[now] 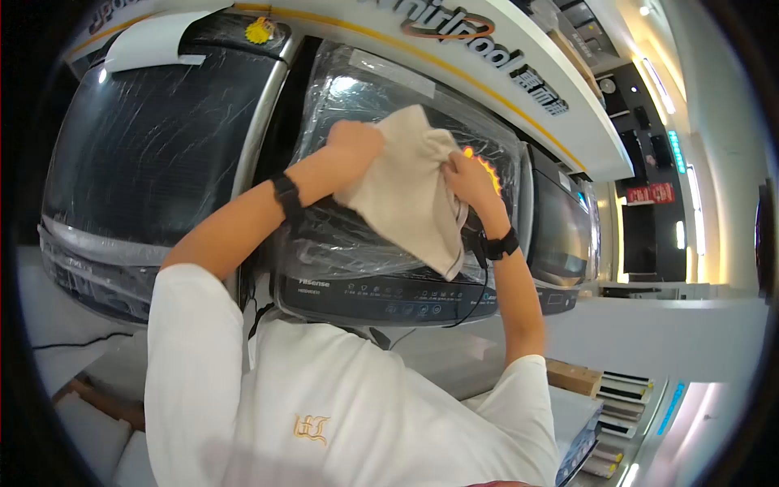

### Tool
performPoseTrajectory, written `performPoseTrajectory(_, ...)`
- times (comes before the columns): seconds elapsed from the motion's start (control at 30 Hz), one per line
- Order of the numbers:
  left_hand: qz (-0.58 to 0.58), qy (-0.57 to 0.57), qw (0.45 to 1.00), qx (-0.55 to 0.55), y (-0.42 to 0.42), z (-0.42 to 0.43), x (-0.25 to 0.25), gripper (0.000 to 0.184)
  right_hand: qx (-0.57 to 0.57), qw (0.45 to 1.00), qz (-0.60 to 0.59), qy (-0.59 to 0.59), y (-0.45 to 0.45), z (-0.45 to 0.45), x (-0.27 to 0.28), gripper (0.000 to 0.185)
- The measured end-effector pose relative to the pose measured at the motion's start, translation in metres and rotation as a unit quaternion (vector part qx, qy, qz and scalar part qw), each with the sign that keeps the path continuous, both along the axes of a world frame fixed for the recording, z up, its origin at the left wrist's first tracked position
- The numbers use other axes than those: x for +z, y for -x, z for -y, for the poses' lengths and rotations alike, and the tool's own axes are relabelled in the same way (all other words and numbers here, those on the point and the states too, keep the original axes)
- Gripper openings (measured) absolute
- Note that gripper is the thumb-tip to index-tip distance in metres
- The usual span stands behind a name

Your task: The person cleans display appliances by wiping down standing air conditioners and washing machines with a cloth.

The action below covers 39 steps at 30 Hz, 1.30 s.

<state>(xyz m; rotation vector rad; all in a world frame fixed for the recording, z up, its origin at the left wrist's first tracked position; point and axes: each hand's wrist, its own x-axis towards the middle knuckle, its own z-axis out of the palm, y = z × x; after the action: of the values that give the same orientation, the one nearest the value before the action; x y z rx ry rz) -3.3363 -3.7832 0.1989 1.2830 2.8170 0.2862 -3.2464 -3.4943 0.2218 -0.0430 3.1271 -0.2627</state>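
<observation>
A beige cloth [406,183] hangs spread between my two hands above a dark Hisense washing machine [365,300]. My left hand [355,148] is closed on the cloth's left edge, slightly blurred. On the other side, my right hand [472,178] pinches a bunched part near the upper right corner. Clear plastic film [341,101] wraps the machine's lid, creased and shiny. The cloth hides the middle of the lid; I cannot tell whether it touches the film. A yellow-orange sticker [489,172] shows partly behind my right hand.
To the left stands another film-wrapped machine [154,138] with a white sheet [154,40] and a yellow tag [260,31] on top. A third machine [560,219] is at the right. Behind runs a raised ledge with Whirlpool lettering [454,28]. A thin black cable [479,296] crosses the front panel.
</observation>
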Motion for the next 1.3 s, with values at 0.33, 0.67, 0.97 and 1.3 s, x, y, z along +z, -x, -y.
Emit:
performPoseTrajectory(0.33, 0.066, -0.005, 0.996, -0.068, -0.027, 0.017, -0.021, 0.016, 0.056, 0.993, 0.102, 0.003, -0.078, 0.060, 0.016, 0.022)
performPoseTrajectory(0.67, 0.143, -0.061, 0.988, -0.021, 0.013, -0.006, 0.014, 0.022, -0.059, 0.996, -0.068, -0.003, -0.018, 0.007, -0.008, 0.027)
performPoseTrajectory(0.97, 0.102, 0.123, 0.987, 0.014, -0.036, -0.025, 0.006, 0.028, 0.077, 0.996, 0.039, 0.038, -0.079, 0.050, 0.008, 0.027)
performPoseTrajectory(1.3, 0.043, 0.164, 0.977, 0.132, 0.071, -0.022, 0.011, 0.031, -0.001, 0.999, -0.024, 0.048, 0.043, 0.010, -0.023, 0.043)
